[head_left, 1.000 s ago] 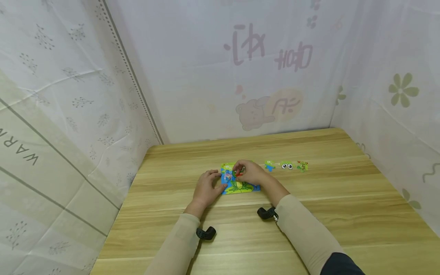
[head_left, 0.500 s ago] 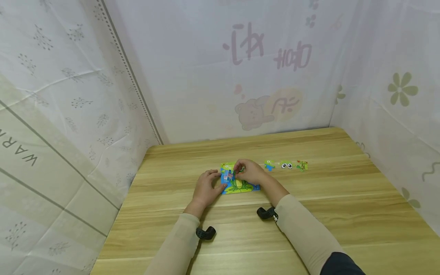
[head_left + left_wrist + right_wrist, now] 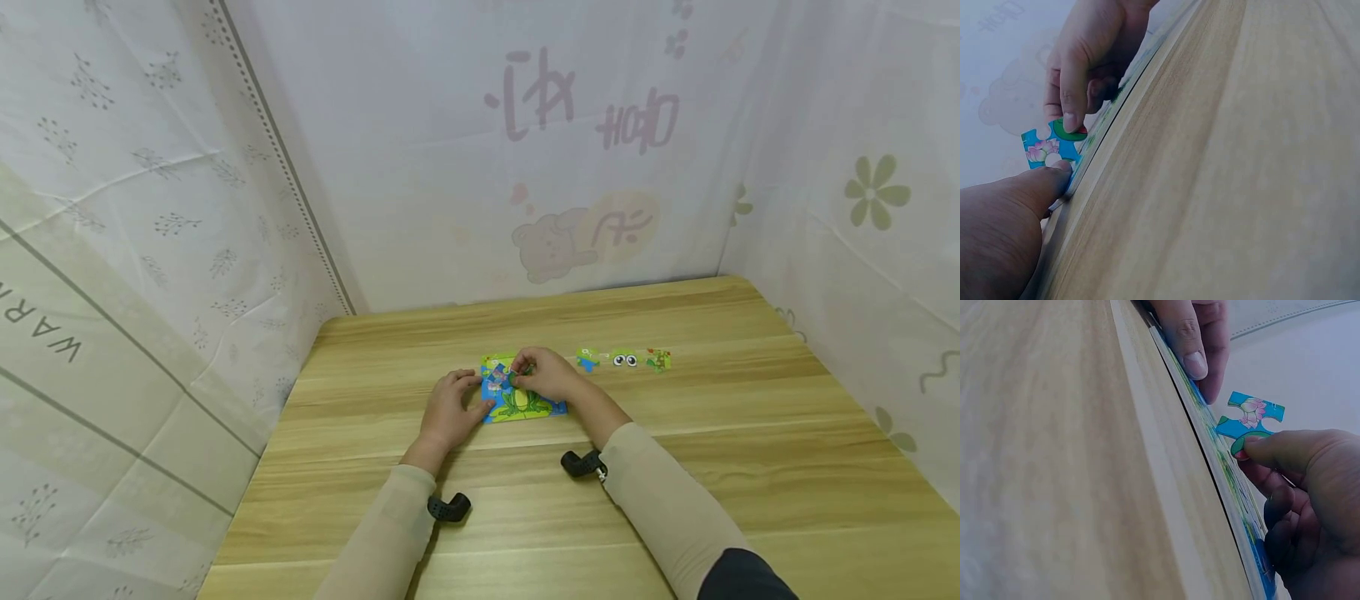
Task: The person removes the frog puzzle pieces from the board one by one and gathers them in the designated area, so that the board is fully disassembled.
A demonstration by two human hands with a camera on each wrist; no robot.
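Observation:
A frog jigsaw board (image 3: 534, 407) with a blue and green picture lies flat mid-table. My right hand (image 3: 519, 372) pinches a blue puzzle piece (image 3: 1249, 417) with a pink flower, holding it tilted just above the board's upper left part (image 3: 1045, 149). My left hand (image 3: 471, 395) rests against the board's left edge; its fingers (image 3: 1192, 339) lie straight on the board and its thumb (image 3: 1034, 187) touches the near edge. The space under the piece is hidden by my fingers.
Three loose pieces lie in a row right of the board: a blue-green one (image 3: 588, 360), one with frog eyes (image 3: 625, 360) and a green-red one (image 3: 659, 360). Printed cloth walls (image 3: 480, 167) close the wooden table (image 3: 675, 500) at the left, back and right.
My right hand has turned the blue piece and shifted it slightly over the board's upper left. My left hand stays at the board's edge.

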